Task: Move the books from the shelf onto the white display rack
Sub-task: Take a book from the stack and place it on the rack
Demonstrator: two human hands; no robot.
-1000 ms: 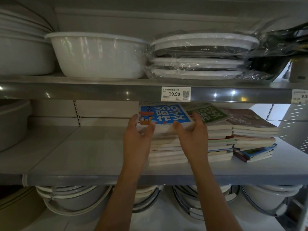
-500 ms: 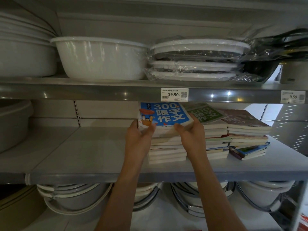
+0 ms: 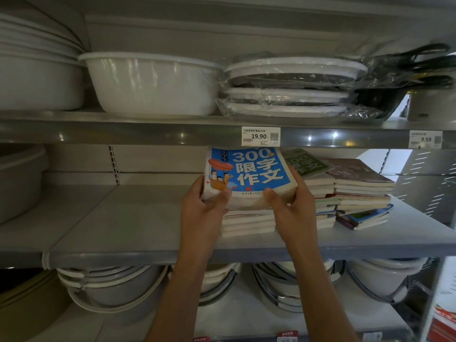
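A bundle of books topped by a blue-covered book [image 3: 254, 170] is tilted up off the leftmost stack [image 3: 248, 223] on the grey middle shelf [image 3: 138, 225]. My left hand [image 3: 204, 208] grips the bundle's left front corner, thumb on the cover. My right hand [image 3: 292, 208] grips its right front corner, thumb on the cover and fingers along the side. A green-covered stack [image 3: 313, 178] and a brown-covered stack [image 3: 362, 191] stand to the right on the same shelf. The white display rack is not in view.
White basins [image 3: 153, 85] and wrapped folding basins [image 3: 288, 87] fill the upper shelf just above the books, with a 19.90 price tag [image 3: 260, 136] on its edge. Stacked tubs [image 3: 111, 287] sit on the shelf below. A perforated metal upright [image 3: 424, 181] closes the right side.
Both hands closed on the top books of the left stack and lifted them, the front edge coming towards me and the blue cover tilting up.
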